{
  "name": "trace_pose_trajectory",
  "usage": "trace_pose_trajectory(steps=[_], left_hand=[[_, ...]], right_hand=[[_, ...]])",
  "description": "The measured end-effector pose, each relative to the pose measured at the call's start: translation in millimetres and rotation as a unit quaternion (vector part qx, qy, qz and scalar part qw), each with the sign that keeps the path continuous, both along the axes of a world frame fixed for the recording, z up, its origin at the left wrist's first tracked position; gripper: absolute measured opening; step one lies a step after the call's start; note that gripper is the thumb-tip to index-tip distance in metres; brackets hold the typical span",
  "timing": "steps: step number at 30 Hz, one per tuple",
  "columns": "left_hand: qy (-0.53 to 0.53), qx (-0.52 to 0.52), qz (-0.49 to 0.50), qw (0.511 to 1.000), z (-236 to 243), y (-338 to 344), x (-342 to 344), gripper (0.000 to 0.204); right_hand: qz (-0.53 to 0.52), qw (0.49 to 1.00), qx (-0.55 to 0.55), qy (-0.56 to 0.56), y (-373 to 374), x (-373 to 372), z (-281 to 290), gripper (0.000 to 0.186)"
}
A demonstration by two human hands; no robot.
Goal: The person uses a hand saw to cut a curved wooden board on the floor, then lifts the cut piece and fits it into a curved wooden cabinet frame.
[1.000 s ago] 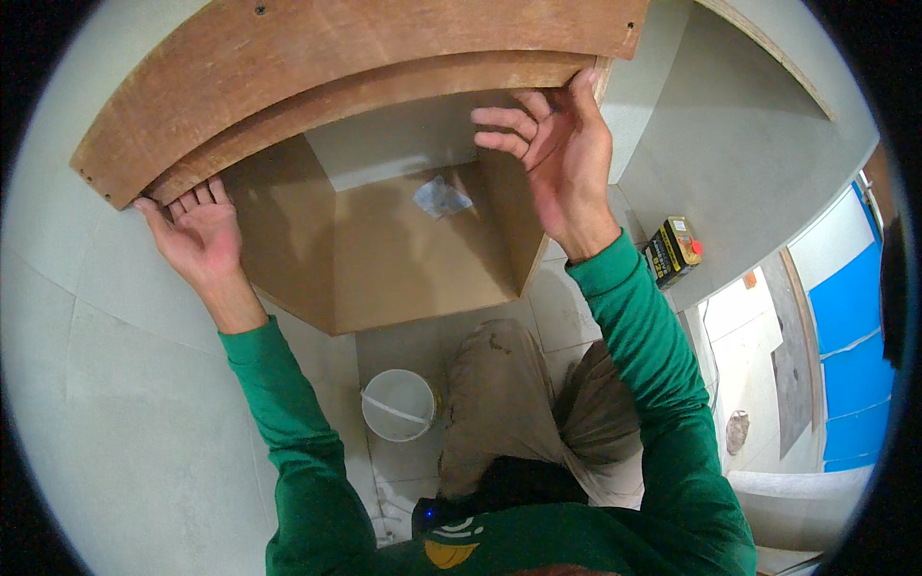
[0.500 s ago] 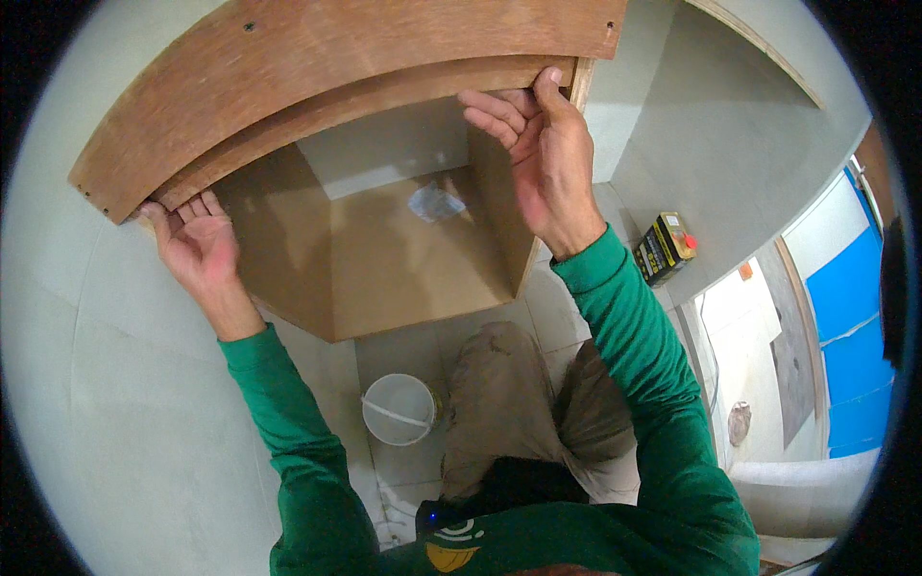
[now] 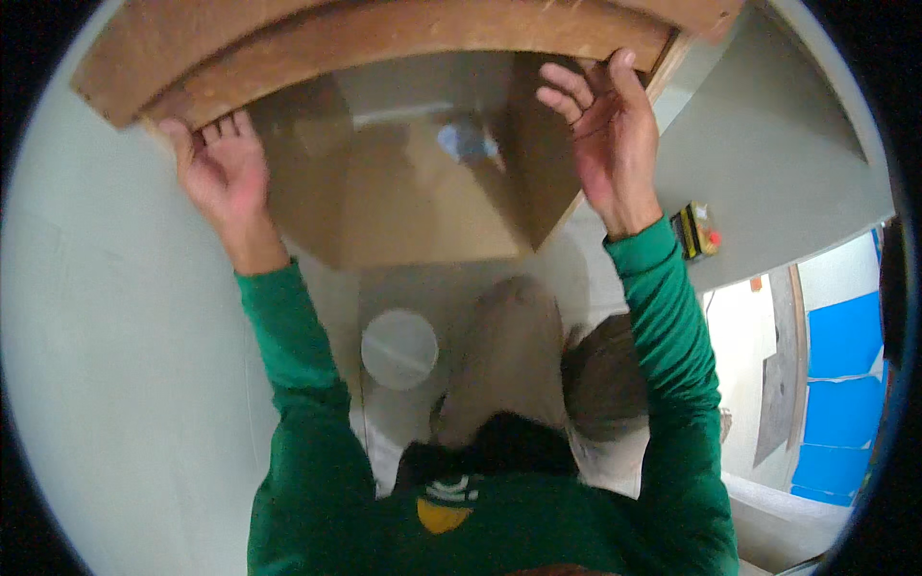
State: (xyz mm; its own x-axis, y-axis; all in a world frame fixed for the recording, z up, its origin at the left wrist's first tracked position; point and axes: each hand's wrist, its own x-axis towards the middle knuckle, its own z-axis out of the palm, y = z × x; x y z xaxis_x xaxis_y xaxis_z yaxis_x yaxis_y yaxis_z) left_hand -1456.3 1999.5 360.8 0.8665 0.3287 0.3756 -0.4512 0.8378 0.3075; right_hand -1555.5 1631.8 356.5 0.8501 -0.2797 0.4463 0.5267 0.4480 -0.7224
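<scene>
A curved brown wooden panel [image 3: 403,69] spans the mouth of an open cabinet, under a wider curved wooden top [image 3: 240,38]. My left hand [image 3: 229,178], palm up, grips the panel's left end. Its fingers reach up behind the lower edge, and the thumb rests on the outer side. At the right end my right hand [image 3: 618,144] holds the same panel with the thumb against its front. The other fingers of that hand are partly spread beneath it; the index finger is mostly hidden. Inside the cabinet, a clear plastic-looking scrap [image 3: 468,142] lies on the brown floor [image 3: 432,216].
A white bucket [image 3: 400,348] stands on the tiled floor, left of my knees. To the right, a black and yellow can with a red cap [image 3: 696,230] sits beside a curved grey panel [image 3: 768,163]. Blue sheets [image 3: 845,336] show at far right.
The view has shifted, putting the cabinet higher and the right hand farther right in the picture. Both hands keep their places at the panel's ends. The picture is now more blurred.
</scene>
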Motion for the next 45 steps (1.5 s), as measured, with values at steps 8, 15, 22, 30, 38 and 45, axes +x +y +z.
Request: trace_pose_trajectory(steps=[8,15,22,30,38,45], left_hand=[[0.143,0.009,-0.009,0.99,-97.2,12.1,-57.7,0.04],[0.226,-0.002,-0.133,0.965,-199.1,11.6,-120.1,0.038],[0.277,-0.028,-0.332,0.901,-225.9,-103.1,-154.5,0.029],[0.152,0.399,-0.479,0.767,-213.9,-242.0,-167.3,0.028],[0.097,0.684,-0.414,0.593,-212.0,-331.8,-197.1,0.016],[-0.085,0.716,-0.442,0.533,-176.7,-436.6,-281.2,0.019]], right_hand=[[0.116,0.977,0.006,0.177,-10.9,-72.7,-92.0,0.048],[0.057,0.925,-0.098,0.362,-55.6,-184.4,-94.6,0.067],[-0.181,0.862,-0.256,0.399,-126.8,-297.3,-49.9,0.074],[-0.489,0.82,-0.166,0.247,-164.8,-424.6,14.4,0.07],[-0.683,0.527,-0.33,0.385,-185.3,-503.6,49.9,0.061],[-0.676,0.285,-0.389,0.558,-271.3,-585.7,-0.5,0.047]])
